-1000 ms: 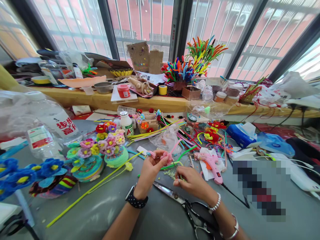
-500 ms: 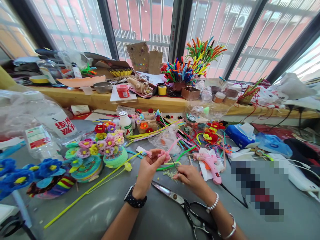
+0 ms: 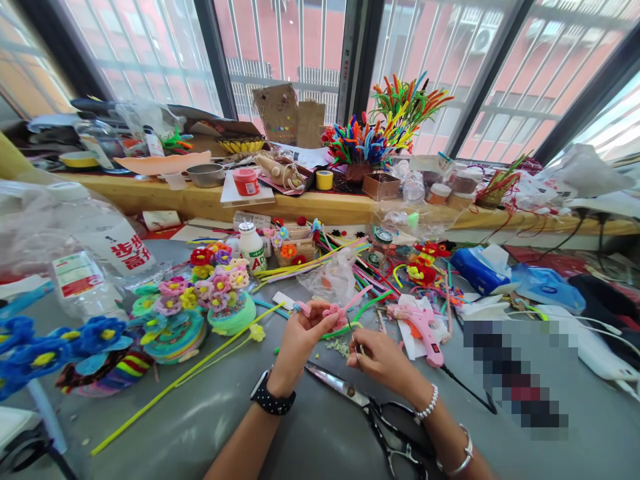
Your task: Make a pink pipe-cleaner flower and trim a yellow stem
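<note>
My left hand (image 3: 299, 341) is closed in a pinch on a pink pipe-cleaner flower (image 3: 334, 313), whose free pink end sticks up to the right. My right hand (image 3: 381, 360) is pinched on a thin dark green wire stem (image 3: 352, 333) that reaches up to the flower. Both hands hover just above the grey table (image 3: 210, 420). Large black-handled scissors (image 3: 373, 417) lie on the table under my right wrist. A pink glue gun (image 3: 423, 323) rests just right of my hands.
Finished pipe-cleaner flower bouquets (image 3: 200, 303) and blue flowers (image 3: 55, 343) stand at the left, with a long yellow-green stem (image 3: 185, 377) lying before them. A big plastic bottle (image 3: 90, 253) lies far left. Loose pipe cleaners (image 3: 350, 267), a tissue pack (image 3: 483, 267) and a cluttered wooden sill (image 3: 310, 200) fill the back.
My right hand has shifted slightly up and left along the wire stem. The pink flower in my left hand has turned a little; its loose end now points to the right.
</note>
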The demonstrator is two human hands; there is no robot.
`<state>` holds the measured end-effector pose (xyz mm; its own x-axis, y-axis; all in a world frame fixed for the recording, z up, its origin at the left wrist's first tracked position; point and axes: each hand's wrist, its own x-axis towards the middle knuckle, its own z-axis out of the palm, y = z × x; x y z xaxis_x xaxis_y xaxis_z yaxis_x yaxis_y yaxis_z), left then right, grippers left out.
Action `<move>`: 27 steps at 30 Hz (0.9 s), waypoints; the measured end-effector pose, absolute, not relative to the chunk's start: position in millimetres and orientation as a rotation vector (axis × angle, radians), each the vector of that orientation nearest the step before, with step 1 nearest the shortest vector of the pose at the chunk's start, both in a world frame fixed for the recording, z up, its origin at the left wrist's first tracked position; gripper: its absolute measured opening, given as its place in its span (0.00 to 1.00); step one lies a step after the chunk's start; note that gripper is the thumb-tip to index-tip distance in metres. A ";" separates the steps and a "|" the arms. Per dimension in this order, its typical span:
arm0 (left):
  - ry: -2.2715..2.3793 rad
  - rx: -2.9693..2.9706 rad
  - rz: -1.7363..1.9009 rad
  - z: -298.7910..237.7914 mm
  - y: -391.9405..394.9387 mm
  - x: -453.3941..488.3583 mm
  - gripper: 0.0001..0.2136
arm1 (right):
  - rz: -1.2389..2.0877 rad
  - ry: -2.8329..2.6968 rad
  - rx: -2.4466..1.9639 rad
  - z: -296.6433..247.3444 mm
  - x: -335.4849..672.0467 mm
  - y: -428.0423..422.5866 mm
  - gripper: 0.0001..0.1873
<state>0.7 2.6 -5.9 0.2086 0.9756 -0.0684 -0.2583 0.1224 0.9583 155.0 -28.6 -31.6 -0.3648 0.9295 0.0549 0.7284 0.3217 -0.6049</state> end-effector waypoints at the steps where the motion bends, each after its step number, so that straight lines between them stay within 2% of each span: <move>1: 0.914 1.026 1.107 -5.8 2.6 1.1 0.09 | 0.693 -2.202 -1.474 -31.2 155.0 -28.6 0.08; 19: 0.929 1.087 1.091 -10.8 4.5 0.2 0.09 | 0.812 -2.193 -1.337 -30.2 153.1 -27.9 0.12; 27: 0.923 1.107 1.114 -10.5 4.2 -0.4 0.09 | 0.875 -2.184 -1.275 -29.6 150.0 -28.7 0.19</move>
<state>-0.4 4.2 -10.5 0.2126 0.9768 -0.0273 -0.2081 0.0726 0.9754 150.0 -28.7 -29.6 -0.4633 0.8833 0.0716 0.5895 0.3675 -0.7193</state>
